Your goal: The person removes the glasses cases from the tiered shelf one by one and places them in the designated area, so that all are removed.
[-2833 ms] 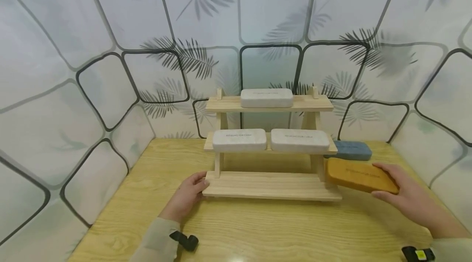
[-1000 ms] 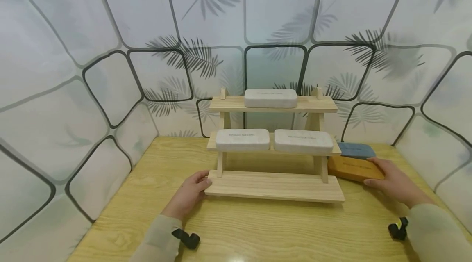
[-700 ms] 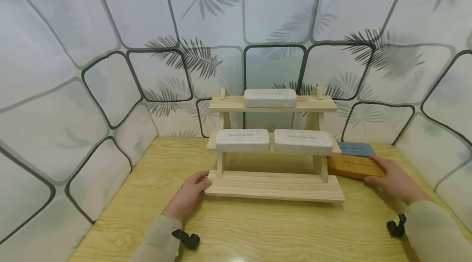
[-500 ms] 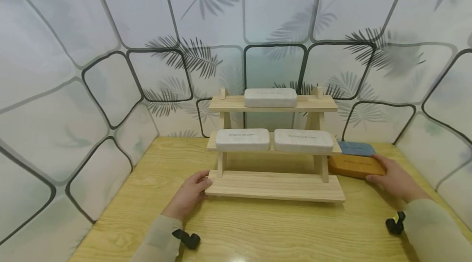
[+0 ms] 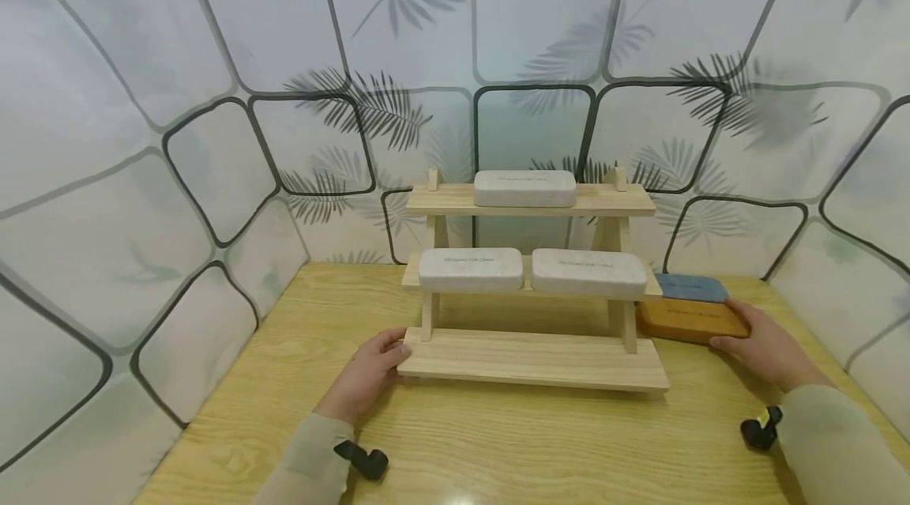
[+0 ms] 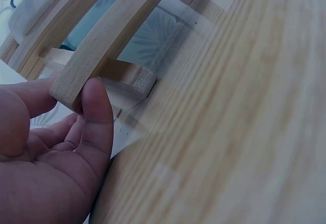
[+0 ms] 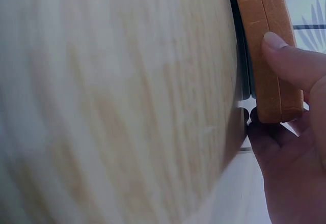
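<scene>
A three-tier wooden display stand (image 5: 533, 359) stands on the table. My left hand (image 5: 366, 374) pinches the left end of its lowest board, with the thumb and fingers round the board's end (image 6: 71, 84) in the left wrist view. To the right of the stand, my right hand (image 5: 764, 343) grips the right end of an orange glasses case (image 5: 690, 325). In the right wrist view the thumb lies on one face of the orange case (image 7: 277, 91), fingers under the other. A blue glasses case (image 5: 691, 288) lies just behind it, partly hidden by it.
Two white glasses cases, a left one (image 5: 471, 269) and a right one (image 5: 588, 272), lie on the middle shelf. A third white case (image 5: 524, 189) lies on the top shelf. Leaf-patterned fabric (image 5: 320, 145) encloses the wood-grain table (image 5: 498, 442) at back and sides.
My right hand has moved the orange case back and slightly left, and lowered it close in front of the blue case. My left hand keeps its hold on the stand.
</scene>
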`<act>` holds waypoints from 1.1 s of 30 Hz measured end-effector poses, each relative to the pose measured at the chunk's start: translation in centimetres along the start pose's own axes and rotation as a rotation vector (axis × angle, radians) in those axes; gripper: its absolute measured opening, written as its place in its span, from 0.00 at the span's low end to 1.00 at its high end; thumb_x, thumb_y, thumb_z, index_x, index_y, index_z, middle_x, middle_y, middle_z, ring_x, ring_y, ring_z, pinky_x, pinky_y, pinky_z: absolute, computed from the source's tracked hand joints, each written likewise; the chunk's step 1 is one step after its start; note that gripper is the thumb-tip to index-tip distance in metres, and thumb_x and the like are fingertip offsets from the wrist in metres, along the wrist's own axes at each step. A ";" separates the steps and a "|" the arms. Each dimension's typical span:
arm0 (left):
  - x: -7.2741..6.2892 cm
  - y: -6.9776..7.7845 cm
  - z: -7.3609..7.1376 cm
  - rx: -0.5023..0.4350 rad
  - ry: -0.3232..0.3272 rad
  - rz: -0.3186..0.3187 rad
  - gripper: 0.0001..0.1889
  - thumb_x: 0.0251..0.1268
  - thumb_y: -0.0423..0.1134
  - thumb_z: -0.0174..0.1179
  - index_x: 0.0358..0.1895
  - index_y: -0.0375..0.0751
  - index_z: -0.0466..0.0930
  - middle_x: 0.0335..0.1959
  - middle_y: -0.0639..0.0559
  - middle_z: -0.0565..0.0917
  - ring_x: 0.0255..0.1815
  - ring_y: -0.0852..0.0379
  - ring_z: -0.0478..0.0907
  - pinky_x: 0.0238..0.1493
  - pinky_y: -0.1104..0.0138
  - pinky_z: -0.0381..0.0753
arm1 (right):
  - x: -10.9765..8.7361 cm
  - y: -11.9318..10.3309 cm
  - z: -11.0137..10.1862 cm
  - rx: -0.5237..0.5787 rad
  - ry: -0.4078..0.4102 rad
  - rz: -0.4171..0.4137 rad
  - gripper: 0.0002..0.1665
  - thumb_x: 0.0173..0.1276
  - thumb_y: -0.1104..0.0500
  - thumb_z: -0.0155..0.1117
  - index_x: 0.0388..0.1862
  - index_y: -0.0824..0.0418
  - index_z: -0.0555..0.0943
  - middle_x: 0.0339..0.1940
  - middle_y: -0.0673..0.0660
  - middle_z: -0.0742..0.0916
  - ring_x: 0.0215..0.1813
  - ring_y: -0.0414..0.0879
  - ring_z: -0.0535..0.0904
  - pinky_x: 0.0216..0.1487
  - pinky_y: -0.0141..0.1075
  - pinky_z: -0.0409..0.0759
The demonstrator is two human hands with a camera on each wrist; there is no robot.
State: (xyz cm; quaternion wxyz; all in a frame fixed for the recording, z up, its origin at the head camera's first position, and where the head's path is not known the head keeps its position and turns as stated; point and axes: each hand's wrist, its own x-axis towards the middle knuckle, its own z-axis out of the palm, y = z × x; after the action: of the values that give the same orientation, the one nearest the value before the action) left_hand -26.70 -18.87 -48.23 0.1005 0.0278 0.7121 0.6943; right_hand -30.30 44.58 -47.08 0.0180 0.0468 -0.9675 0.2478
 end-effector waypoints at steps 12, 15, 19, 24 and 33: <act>0.1 0.0 0.1 0.003 -0.007 -0.001 0.29 0.79 0.41 0.55 0.75 0.33 0.61 0.62 0.36 0.75 0.57 0.46 0.78 0.50 0.58 0.81 | -0.2 0.2 0.1 0.000 -0.002 0.023 0.58 0.74 0.37 0.61 0.80 0.74 0.46 0.70 0.87 0.58 0.66 0.85 0.55 0.59 0.74 0.57; 0.1 0.0 0.1 -0.002 -0.011 -0.001 0.29 0.79 0.41 0.55 0.76 0.33 0.60 0.63 0.36 0.75 0.57 0.46 0.78 0.51 0.58 0.81 | -0.1 0.2 0.1 -0.007 -0.005 0.019 0.57 0.74 0.38 0.61 0.80 0.74 0.46 0.70 0.87 0.58 0.66 0.85 0.55 0.59 0.74 0.58; 0.1 0.0 0.0 -0.002 -0.010 0.002 0.29 0.80 0.40 0.55 0.76 0.32 0.59 0.63 0.35 0.74 0.57 0.46 0.77 0.51 0.58 0.81 | 0.1 0.3 0.1 -0.014 -0.018 0.019 0.57 0.75 0.38 0.60 0.79 0.75 0.46 0.70 0.87 0.59 0.65 0.85 0.56 0.59 0.74 0.58; 0.0 0.0 0.0 -0.003 -0.003 0.003 0.29 0.80 0.40 0.54 0.76 0.32 0.59 0.63 0.35 0.74 0.57 0.46 0.78 0.50 0.58 0.81 | 0.2 0.2 0.0 -0.019 -0.035 0.028 0.58 0.74 0.37 0.60 0.80 0.74 0.46 0.70 0.87 0.59 0.65 0.86 0.56 0.59 0.74 0.58; 0.0 0.0 0.0 -0.005 -0.006 0.000 0.29 0.80 0.40 0.54 0.76 0.31 0.59 0.63 0.35 0.74 0.58 0.45 0.77 0.51 0.58 0.81 | 0.0 0.0 0.0 -0.026 -0.034 0.035 0.58 0.75 0.36 0.58 0.79 0.75 0.46 0.70 0.87 0.59 0.65 0.86 0.56 0.59 0.74 0.58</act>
State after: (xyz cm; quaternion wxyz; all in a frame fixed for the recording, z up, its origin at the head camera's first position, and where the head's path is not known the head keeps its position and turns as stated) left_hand -26.71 -18.86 -48.22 0.1027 0.0295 0.7099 0.6961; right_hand -30.32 44.55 -47.11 -0.0023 0.0338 -0.9715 0.2346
